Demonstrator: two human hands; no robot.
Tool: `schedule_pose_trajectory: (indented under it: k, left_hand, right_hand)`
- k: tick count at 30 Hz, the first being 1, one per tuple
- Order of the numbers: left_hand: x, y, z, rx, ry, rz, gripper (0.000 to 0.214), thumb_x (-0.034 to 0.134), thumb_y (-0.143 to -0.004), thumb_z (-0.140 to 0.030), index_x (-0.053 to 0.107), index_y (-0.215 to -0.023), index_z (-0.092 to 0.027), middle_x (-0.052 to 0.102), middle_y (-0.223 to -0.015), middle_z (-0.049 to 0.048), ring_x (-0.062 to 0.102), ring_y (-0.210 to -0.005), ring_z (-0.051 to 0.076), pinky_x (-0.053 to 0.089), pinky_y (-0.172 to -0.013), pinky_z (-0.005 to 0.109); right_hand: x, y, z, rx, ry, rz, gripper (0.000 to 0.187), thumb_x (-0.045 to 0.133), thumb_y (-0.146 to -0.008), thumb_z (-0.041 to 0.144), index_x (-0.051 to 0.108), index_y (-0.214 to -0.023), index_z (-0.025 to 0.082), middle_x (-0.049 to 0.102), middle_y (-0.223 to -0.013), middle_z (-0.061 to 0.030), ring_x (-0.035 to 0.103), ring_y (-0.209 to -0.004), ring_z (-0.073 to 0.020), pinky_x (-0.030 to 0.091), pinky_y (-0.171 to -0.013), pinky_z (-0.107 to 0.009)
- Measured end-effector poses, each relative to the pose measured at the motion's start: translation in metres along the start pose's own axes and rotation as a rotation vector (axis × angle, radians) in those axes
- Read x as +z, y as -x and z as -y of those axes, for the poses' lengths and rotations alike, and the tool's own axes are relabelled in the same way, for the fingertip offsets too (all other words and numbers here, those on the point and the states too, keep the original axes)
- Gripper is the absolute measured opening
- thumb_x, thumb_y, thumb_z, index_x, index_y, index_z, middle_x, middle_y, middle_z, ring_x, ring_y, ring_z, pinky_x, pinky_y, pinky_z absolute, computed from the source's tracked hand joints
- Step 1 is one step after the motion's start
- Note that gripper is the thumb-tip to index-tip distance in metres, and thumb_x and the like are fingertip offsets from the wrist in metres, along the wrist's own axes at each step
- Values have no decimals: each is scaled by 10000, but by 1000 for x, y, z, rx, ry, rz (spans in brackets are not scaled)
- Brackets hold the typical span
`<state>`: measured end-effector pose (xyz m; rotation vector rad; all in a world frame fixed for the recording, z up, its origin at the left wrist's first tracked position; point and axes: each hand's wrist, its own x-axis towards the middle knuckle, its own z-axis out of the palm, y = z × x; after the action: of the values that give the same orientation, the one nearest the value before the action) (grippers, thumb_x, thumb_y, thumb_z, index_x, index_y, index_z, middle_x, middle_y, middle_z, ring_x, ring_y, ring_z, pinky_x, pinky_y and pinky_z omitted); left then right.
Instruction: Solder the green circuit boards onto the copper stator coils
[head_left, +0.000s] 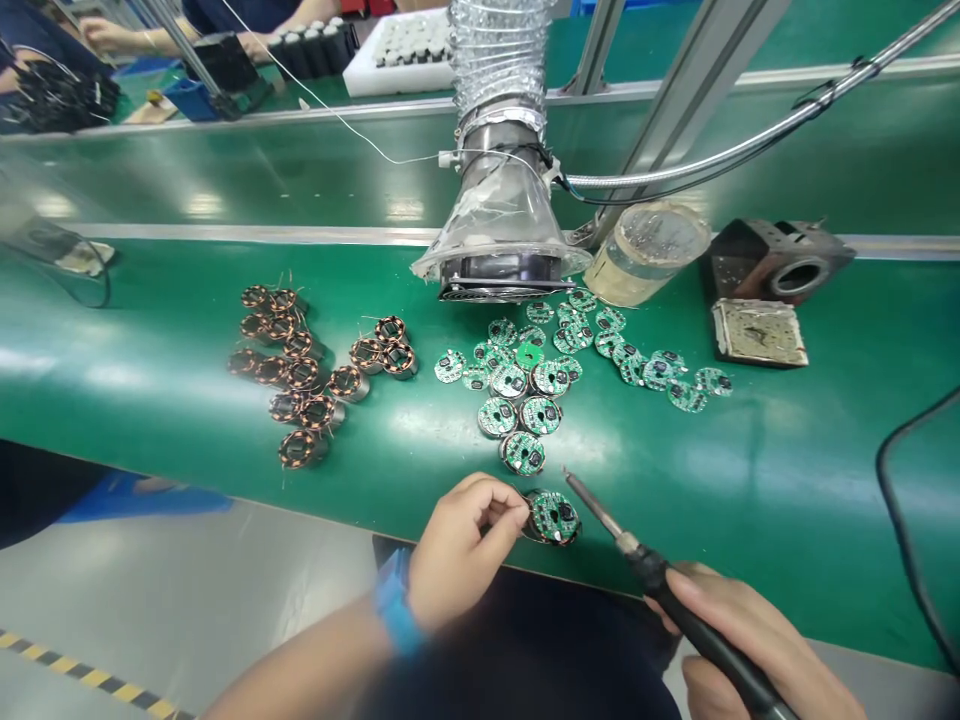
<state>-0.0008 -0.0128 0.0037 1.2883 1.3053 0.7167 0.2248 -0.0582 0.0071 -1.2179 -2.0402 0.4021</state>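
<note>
soldering iron [679, 605] slants up-left, gripped by right hand [757, 625], left hand [461, 550] pinching circuit board [553, 518]

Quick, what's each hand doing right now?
Left hand: grip closed, pinching a green circuit board mounted on a copper coil.
Right hand: grip closed, holding a soldering iron.

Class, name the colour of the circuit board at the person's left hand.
The circuit board is green; the head view shows it best.
</note>
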Motion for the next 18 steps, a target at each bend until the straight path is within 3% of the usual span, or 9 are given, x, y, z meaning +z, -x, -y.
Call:
schedule_pose_trajectory:
  k: [6,18]
  left_hand:
    - [1,-1,2,-55,76,14,109,513,-832,-186,581,-751,-158,579,-765,26,586,-675,126,486,-641,232]
    - [1,-4,1,-97,105,25,97,524,-824,-186,581,-754,-149,584,-732,23,581,-660,121,479,-637,231]
  right_hand:
    - [0,15,-9,3,-38,49,292,585,-768,274,590,-1060,281,678,-811,-42,675,-720,-202,566,-587,-278]
    - [3,13,-7,18,-24,62,255,577,-772,278,600,-1026,281,669,-810,-30,666,-716,-181,562,-611,-263]
